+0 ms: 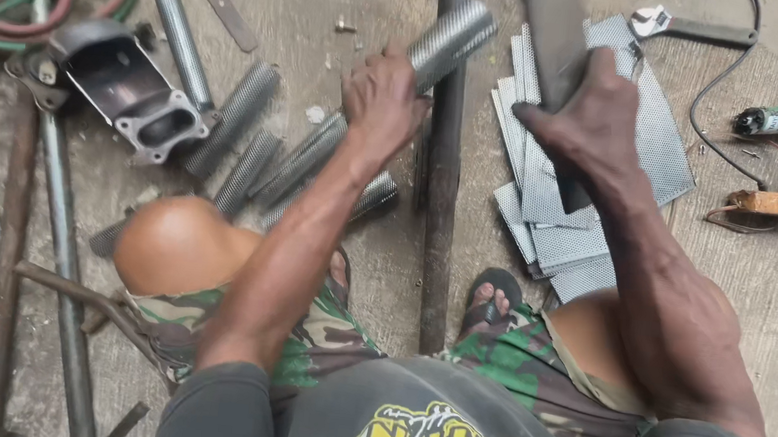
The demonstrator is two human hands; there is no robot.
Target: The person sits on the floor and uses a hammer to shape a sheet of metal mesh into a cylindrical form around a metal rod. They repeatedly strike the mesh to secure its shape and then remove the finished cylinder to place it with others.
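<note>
A person squats on a concrete floor (351, 15). At 9 o'clock lie loose perforated tubes (245, 129) beside a metal housing (125, 93). The left hand (384, 94) wraps its fingers (362, 102) tightly around a perforated metal tube (449, 39) sleeved over a dark steel bar (440, 214); the tube juts toward 1 o'clock past the knuckles. At 3 o'clock, the right hand (593, 124) grips a flat dark tool (554, 35) above stacked perforated sheets (648, 144). Judged risk: a glancing swing could slip off the round tube onto the gripping fingers.
</note>
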